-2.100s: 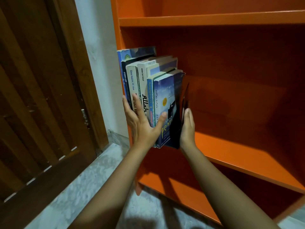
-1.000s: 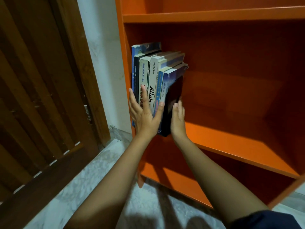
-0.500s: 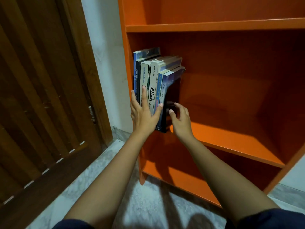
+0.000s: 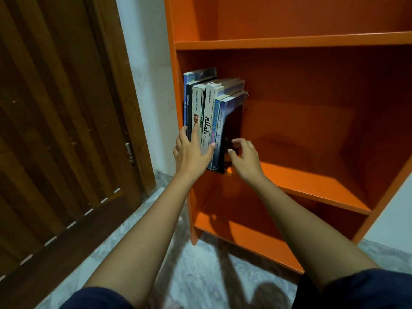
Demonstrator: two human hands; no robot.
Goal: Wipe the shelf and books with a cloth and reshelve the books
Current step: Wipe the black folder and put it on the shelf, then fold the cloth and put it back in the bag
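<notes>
Marble floor (image 4: 196,264) ran beneath an orange bookcase (image 4: 312,40), with a wooden door (image 4: 55,130) at 9 o'clock. Books (image 4: 209,103) stood upright at the 9 o'clock end of the middle shelf (image 4: 312,186), against the side panel. We pressed our left hand (image 4: 192,152) flat on the spines, fingers straight and slightly spread. Our right hand (image 4: 245,159), at 3 o'clock of the row, gripped nothing. Its loosely bent fingers hovered at the dark cover (image 4: 233,123) of the outermost book, and we could not tell whether they touched it.
</notes>
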